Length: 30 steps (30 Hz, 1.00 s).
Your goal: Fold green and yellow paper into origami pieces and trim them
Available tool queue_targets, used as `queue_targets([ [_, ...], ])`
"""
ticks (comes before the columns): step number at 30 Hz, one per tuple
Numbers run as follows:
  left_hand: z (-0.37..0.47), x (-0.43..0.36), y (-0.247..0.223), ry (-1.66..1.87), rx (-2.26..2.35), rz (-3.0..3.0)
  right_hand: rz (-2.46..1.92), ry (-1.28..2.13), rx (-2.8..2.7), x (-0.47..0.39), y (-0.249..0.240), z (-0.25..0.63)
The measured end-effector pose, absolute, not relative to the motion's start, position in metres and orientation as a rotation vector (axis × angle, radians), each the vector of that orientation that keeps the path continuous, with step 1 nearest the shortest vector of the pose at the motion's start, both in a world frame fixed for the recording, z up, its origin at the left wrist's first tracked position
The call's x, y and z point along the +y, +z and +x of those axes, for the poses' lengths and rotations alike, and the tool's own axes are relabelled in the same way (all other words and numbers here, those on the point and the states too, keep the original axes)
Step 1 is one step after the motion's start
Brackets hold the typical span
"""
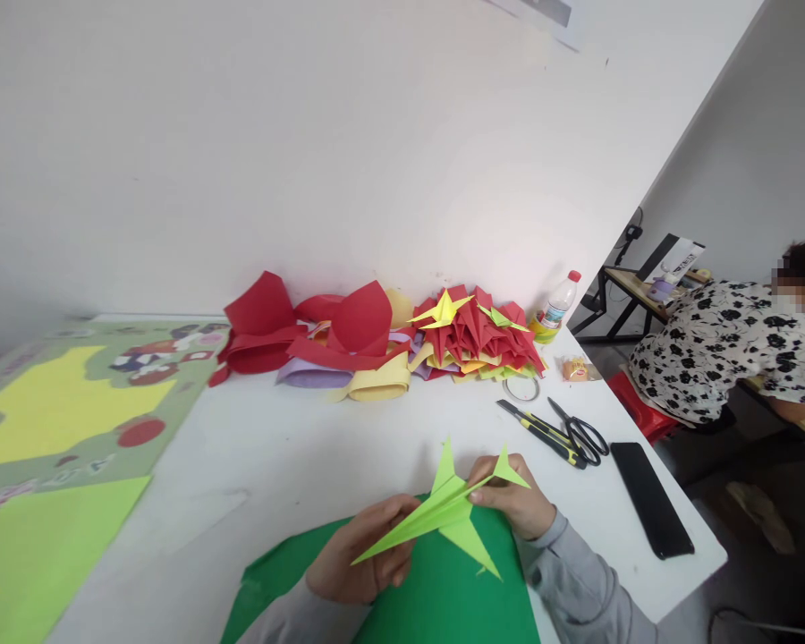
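A lime-green folded paper plane [436,514] with a pointed nose, two wings and a small tail is held between my hands. My right hand [510,496] pinches it near the tail. My left hand [366,550] is curled around the nose end, its fingers bent beneath and against the paper. Under both hands lies a green sheet [470,599] on the white table. Parts of the left fingers are hidden behind the plane.
Red folded paper planes [483,326] are heaped by the wall, beside rolled coloured paper [362,322]. A bottle [560,304], tape roll [521,388], cutter knife [543,434], scissors [580,434] and black phone [650,501] lie rightward. Left is a printed sheet [188,376]; a person [724,349] sits far right.
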<state>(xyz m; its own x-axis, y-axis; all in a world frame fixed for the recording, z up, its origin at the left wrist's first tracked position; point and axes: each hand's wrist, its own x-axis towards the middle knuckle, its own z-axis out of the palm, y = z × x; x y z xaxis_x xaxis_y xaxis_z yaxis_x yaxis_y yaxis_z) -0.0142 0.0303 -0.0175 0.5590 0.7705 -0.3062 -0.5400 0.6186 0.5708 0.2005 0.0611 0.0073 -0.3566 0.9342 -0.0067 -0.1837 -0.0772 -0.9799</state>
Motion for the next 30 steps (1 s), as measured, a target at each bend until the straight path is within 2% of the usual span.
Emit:
queue_targets([
  [20,-0.015,0.032,-0.031,0.821,0.529,0.595,-0.840,1.726,-1.338,0.056,0.001,0.193],
  [30,-0.016,0.031,-0.031,0.830,0.513,0.362,-0.950,1.713,-1.168,0.049,-0.002,0.180],
])
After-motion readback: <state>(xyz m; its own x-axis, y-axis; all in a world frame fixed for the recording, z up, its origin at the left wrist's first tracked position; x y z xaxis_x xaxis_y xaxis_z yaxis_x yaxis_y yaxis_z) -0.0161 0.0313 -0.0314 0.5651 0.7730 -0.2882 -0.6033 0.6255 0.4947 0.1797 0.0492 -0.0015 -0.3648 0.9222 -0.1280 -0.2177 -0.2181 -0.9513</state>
